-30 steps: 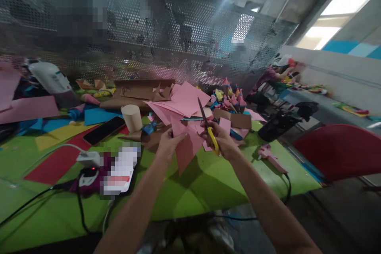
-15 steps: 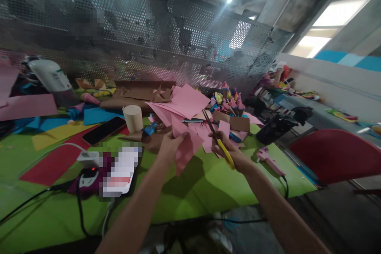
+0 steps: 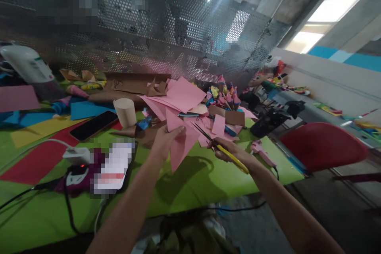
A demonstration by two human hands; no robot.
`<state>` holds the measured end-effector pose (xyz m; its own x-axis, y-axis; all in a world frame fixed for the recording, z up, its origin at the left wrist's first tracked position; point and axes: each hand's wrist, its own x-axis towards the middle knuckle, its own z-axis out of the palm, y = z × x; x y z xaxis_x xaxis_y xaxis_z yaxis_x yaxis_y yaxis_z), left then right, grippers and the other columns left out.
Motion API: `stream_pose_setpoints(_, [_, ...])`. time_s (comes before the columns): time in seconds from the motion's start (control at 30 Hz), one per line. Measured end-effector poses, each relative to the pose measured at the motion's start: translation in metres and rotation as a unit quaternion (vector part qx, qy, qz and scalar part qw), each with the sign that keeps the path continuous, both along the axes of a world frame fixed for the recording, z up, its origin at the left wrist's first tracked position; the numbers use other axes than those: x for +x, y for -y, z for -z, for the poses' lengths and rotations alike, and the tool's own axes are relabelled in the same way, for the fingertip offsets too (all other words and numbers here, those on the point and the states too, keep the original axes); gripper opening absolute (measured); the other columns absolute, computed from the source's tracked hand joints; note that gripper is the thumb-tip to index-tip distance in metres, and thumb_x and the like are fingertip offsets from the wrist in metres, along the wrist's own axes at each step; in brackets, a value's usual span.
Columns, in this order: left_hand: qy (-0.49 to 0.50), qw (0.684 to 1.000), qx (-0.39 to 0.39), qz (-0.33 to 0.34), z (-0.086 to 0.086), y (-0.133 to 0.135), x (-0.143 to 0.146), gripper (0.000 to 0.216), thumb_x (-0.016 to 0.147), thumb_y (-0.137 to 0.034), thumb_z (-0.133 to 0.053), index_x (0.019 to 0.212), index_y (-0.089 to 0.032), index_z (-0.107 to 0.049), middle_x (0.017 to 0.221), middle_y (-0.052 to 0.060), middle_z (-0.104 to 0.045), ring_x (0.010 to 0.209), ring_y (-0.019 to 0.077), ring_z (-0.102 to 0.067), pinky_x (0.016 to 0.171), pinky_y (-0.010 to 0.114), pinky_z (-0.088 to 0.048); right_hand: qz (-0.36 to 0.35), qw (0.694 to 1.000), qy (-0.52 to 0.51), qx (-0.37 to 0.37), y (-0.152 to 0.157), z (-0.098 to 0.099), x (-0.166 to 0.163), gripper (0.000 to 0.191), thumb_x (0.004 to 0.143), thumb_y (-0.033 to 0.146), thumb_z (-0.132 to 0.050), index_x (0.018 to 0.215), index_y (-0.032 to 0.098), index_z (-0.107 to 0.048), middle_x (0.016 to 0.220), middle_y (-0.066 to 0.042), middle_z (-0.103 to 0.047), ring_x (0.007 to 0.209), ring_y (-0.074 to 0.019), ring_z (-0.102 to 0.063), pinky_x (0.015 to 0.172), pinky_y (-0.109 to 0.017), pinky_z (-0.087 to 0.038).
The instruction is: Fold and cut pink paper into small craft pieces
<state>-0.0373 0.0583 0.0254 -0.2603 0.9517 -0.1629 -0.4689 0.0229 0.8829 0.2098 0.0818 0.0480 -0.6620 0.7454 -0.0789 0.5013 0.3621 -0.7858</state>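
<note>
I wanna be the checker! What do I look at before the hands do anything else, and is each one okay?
1. Left hand has a grip on the pink paper: ok.
2. Right hand is holding the scissors by the yellow handles: ok.
3. Scissor blades point away from the left hand: not ok, they point toward it and the paper.
4. Blades are fully closed: cannot tell, they are too thin to see clearly.
5. Pink glue gun is out of both hands: ok, it lies on the green table.
6. Glue gun is cool: cannot tell from a picture.
</note>
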Motion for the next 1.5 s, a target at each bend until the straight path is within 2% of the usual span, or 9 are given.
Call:
stream_pose_setpoints(0.1, [-0.011,1.0,0.01,0.003,0.003,-0.001,-0.001,0.04,0.046,-0.034,-0.09,0.077,-0.013,-0.074,0.078,0.007,-0.075,0.065,0.0173,-0.065,0.065,0.028,-0.05,-0.009,1.0,0.0,-0.007,0.001,0.0,-0.001,0.055,0.081,0.068,-0.056,0.103,0.018,-0.059,0.09,-0.004,-0.056,0.076,-0.0149,-0.048,0.062,-0.025,-0.038])
stream_pose_setpoints(0.37, [-0.009,1.0,0.015,0.01,0.005,-0.001,-0.001,0.041,0.048,-0.036,-0.09,0.079,-0.013,-0.074,0.082,0.008,-0.076,0.068,0.0183,-0.066,0.068,0.03,-0.051,-0.009,0.998,-0.03,-0.052,0.007,-0.003,-0.009,0.052,0.081,0.066,-0.058,0.1,0.017,-0.058,0.075,0.002,-0.046,0.06,-0.0091,-0.036,0.051,-0.022,-0.029])
stream_pose_setpoints(0.63, [-0.002,1.0,0.001,0.002,-0.002,0.001,0.002,0.043,0.044,-0.035,-0.091,0.077,-0.013,-0.074,0.079,0.008,-0.075,0.069,0.0187,-0.066,0.068,0.03,-0.051,-0.007,0.998,-0.031,-0.049,0.007,-0.004,-0.009,0.048,0.082,0.064,-0.059,0.097,0.018,-0.06,0.073,0.002,-0.045,0.06,-0.0094,-0.036,0.051,-0.023,-0.028])
stream_pose_setpoints(0.97, [-0.001,1.0,-0.003,0.004,0.0,0.0,0.001,0.046,0.042,-0.036,-0.091,0.078,-0.013,-0.075,0.078,0.008,-0.075,0.069,0.0197,-0.066,0.069,0.031,-0.051,-0.004,0.998,-0.034,-0.06,0.007,-0.003,-0.009,0.052,0.08,0.066,-0.058,0.097,0.017,-0.06,0.073,0.002,-0.045,0.059,-0.0094,-0.036,0.051,-0.023,-0.028])
stream_pose_setpoints(1.23, [0.001,1.0,-0.006,0.006,0.003,-0.001,0.001,0.04,0.046,-0.033,-0.089,0.078,-0.013,-0.074,0.078,0.007,-0.075,0.066,0.0169,-0.064,0.067,0.029,-0.05,-0.005,0.998,-0.032,-0.054,0.008,-0.003,-0.009,0.054,0.08,0.067,-0.059,0.098,0.016,-0.061,0.073,0.002,-0.046,0.06,-0.0101,-0.037,0.052,-0.023,-0.028])
stream_pose_setpoints(1.5, [-0.017,1.0,-0.019,0.004,0.004,-0.002,0.0,0.04,0.046,-0.033,-0.089,0.077,-0.013,-0.074,0.079,0.009,-0.075,0.066,0.0184,-0.065,0.063,0.028,-0.049,0.002,0.996,-0.045,-0.081,0.008,-0.002,-0.01,0.053,0.077,0.067,-0.063,0.095,0.016,-0.062,0.069,0.004,-0.043,0.053,-0.0068,-0.033,0.045,-0.021,-0.025])
